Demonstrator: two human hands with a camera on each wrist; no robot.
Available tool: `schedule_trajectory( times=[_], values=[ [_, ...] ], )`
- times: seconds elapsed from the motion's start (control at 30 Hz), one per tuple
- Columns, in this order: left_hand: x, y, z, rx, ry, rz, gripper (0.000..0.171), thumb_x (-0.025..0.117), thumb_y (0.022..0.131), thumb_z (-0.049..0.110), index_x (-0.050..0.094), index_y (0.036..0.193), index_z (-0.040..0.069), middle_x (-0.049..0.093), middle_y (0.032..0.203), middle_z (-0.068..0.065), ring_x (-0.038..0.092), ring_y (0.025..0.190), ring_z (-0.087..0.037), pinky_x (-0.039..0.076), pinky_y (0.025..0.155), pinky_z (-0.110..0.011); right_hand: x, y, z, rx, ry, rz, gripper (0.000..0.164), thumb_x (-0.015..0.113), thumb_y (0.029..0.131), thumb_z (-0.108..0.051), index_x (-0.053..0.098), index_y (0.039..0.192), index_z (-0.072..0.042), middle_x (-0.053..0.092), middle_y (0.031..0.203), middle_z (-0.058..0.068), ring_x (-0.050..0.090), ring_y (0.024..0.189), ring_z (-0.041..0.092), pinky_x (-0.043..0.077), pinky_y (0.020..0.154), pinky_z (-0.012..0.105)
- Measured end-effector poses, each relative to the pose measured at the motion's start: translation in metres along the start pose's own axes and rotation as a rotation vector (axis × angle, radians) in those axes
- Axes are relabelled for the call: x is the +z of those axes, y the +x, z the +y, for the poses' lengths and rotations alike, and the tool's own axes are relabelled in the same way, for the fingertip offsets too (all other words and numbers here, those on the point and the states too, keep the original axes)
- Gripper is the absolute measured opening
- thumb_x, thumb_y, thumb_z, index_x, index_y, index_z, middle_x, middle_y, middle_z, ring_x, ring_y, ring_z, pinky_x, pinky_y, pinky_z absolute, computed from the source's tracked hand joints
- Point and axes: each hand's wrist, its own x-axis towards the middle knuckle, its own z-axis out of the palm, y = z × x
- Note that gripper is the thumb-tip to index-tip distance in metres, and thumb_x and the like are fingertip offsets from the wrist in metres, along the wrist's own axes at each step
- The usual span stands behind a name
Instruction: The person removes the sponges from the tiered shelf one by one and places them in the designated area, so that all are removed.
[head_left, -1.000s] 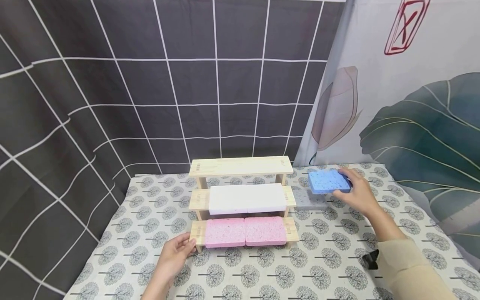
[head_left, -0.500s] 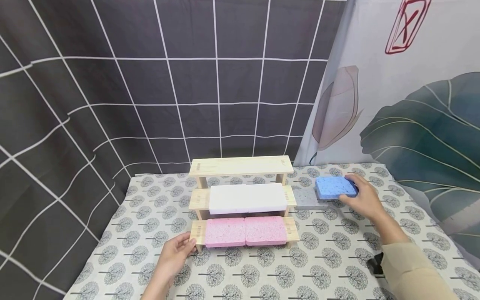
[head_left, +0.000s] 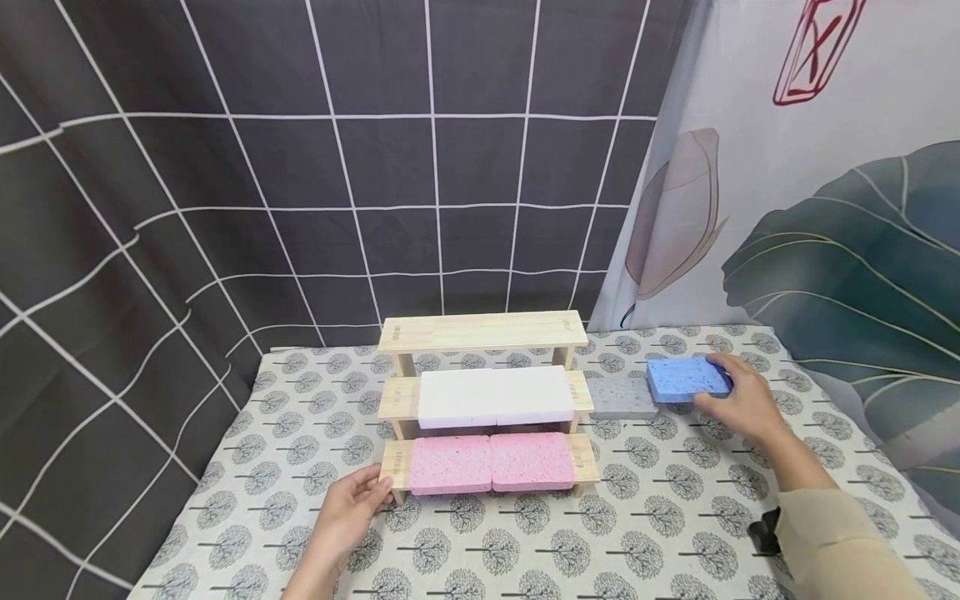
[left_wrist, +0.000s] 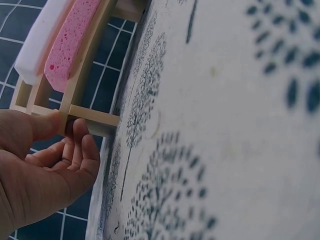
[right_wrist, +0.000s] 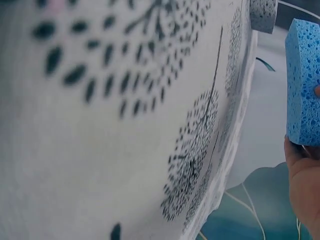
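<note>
In the head view, a blue sponge (head_left: 684, 380) is held at right of centre by the right hand (head_left: 742, 404), its right end being pinched between thumb and fingers. A gray sponge (head_left: 618, 398) is found just left of it on the patterned surface (head_left: 637, 550). The left hand (head_left: 348, 504), at lower centre-left, is well apart from the blue sponge; the left end of a wooden rack's (head_left: 480, 332) lowest step is gripped by it. White blocks (head_left: 459, 398) and pink sponges (head_left: 450, 465) are carried on the rack.

In the left wrist view, the step's end is pinched at left, with the fingers curled.

In the right wrist view, the blue sponge is held at the right edge, partly cut off; a gap is seen between it and the gray sponge above.
</note>
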Motion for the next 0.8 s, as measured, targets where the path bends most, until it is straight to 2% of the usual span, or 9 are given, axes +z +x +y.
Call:
schedule_trajectory(
  times=[0.3,0.53,0.7,0.8],
  values=[
    [-0.001,0.0,0.0,-0.001,-0.01,-0.005,0.045,0.06,0.1,0.008,0.048,0.134,-0.019,0.066,0.107,-0.018,0.065,0.092,-0.02,0.059,0.081,-0.024,0.0,0.002,0.01,-0.039,-0.045,-0.005,0.073,0.076,0.082,-0.014,0.041,0.14,0.014,0.038,0.14,0.041,0.038,0.121,0.063,0.034,0.096,0.076],
    [-0.001,-0.002,0.002,-0.011,-0.008,-0.008,0.045,0.06,0.1,0.008,0.049,0.135,-0.018,0.066,0.109,-0.018,0.065,0.093,-0.021,0.058,0.082,-0.023,-0.001,0.002,0.017,-0.039,-0.067,-0.099,0.08,0.078,0.083,-0.016,0.036,0.143,0.015,0.036,0.14,0.043,0.038,0.12,0.063,0.034,0.096,0.077],
    [-0.001,-0.002,0.003,-0.005,-0.004,-0.01,0.046,0.061,0.099,0.007,0.048,0.135,-0.019,0.066,0.109,-0.019,0.065,0.093,-0.021,0.059,0.082,-0.025,-0.003,0.0,0.018,-0.033,-0.055,-0.171,0.083,0.074,0.084,-0.012,0.029,0.149,0.012,0.028,0.145,0.045,0.03,0.126,0.067,0.027,0.098,0.081],
    [-0.001,-0.002,0.004,-0.004,0.002,-0.007,0.045,0.061,0.099,0.007,0.049,0.134,-0.019,0.066,0.108,-0.019,0.065,0.093,-0.021,0.059,0.082,-0.025,-0.004,-0.002,0.017,-0.026,-0.041,-0.176,0.082,0.072,0.086,-0.01,0.027,0.152,0.009,0.025,0.148,0.044,0.027,0.128,0.068,0.026,0.097,0.082]
  ],
)
